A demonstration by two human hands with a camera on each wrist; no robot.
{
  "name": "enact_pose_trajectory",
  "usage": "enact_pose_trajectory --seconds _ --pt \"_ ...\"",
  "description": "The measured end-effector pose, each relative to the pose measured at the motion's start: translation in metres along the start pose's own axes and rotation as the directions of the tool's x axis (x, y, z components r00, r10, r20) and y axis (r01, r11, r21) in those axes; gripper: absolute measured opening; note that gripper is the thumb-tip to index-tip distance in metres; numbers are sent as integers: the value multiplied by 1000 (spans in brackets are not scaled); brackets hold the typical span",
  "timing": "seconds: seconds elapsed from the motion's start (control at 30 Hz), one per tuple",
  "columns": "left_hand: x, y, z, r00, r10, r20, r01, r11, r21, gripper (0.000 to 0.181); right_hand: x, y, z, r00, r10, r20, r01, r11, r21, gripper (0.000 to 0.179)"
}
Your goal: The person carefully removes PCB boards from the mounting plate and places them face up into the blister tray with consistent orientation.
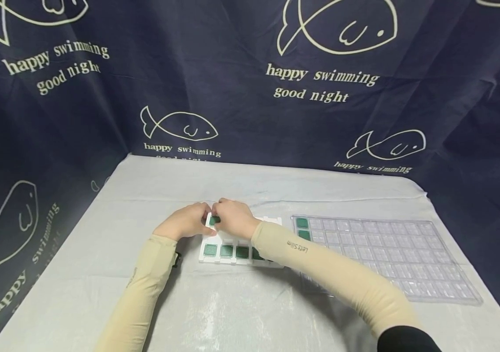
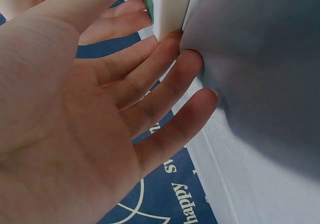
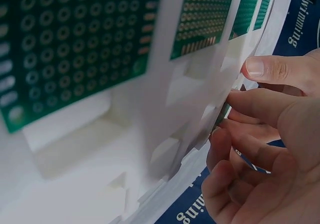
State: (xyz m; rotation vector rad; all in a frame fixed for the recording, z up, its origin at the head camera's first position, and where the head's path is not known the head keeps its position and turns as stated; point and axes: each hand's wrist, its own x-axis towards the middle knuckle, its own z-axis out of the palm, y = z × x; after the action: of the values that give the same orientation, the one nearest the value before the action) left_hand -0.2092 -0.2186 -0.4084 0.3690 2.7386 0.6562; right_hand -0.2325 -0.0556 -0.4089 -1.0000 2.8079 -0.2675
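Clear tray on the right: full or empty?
Mostly empty: the tray holds two visible green boards in its left column; the rest in view looks bare. Behind the right sleeve: cannot tell.

Beyond the grip and to either side, I see dark navy fabric hangings [image 1: 241, 102] printed with cream fish outlines [image 1: 179, 112] and lettering [image 1: 322, 75]; below it spreads a creased, white cloth-covered table [image 1: 228, 308].

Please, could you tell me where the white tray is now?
In the head view, the white tray lies just left of the clear compartment tray, partly hidden by the right hand; the left hand touches its left edge.
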Motion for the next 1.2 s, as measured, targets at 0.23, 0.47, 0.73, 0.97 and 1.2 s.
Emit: enact_pose_trajectory --seconds 0.23,0.47,0.73,0.97,1.2 --pt "1 -1 1 1000 1 -3 -1 1000 -2 48 0 -1 0 1000 10 17 -10 1000 -14 25" --pt "-1 1 0 1000 0 3 0 1000 -8 48 1 0 1 1000 3 10 -3 1000 -18 25" --pt "-1 2 0 1000 2 3 -2 1000 -9 48 -1 1 1 1000 9 11 -9 1000 -4 26" --pt "1 1 1 1000 3 0 -3 1000 1 49 -1 1 2 1000 6 3 -6 1000 -15 29" --pt "2 0 2 1000 8 0 -8 1000 3 49 -5 1 0 1000 20 6 -20 1000 -8 30"
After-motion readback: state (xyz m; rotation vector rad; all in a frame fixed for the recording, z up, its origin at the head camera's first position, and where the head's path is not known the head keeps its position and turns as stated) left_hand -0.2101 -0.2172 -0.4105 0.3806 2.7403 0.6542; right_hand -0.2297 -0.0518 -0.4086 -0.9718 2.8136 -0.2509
